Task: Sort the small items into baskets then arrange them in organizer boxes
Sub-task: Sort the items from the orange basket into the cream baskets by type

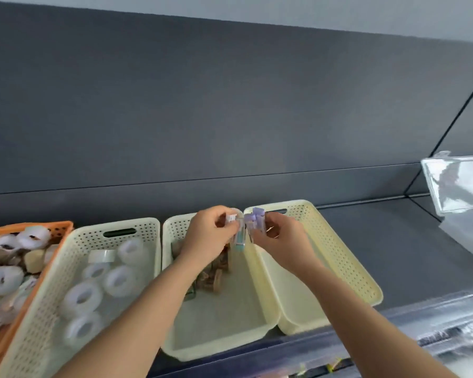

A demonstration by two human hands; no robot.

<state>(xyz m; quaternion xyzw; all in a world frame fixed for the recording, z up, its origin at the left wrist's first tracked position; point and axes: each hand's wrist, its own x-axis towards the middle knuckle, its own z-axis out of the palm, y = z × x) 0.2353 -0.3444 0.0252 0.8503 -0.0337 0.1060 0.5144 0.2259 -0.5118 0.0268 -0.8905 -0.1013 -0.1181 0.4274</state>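
While both hands meet above seam between middle cream perforated plastic basket [175, 227] and right cream perforated plastic basket [339, 255], left hand [208, 238] pinches small teal-ended clear tube [240, 238], long axis near upright. Right hand [281, 238] grips purple-capped small tubes [253, 219]; right basket lies just below-right, nearer right hand.

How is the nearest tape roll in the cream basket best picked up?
Come from above: the tape roll lies flat, hole upward, in the cream basket. Hook a finger in the hole and set the thumb on the outer wall, probably from its right, since a second roll sits close behind.
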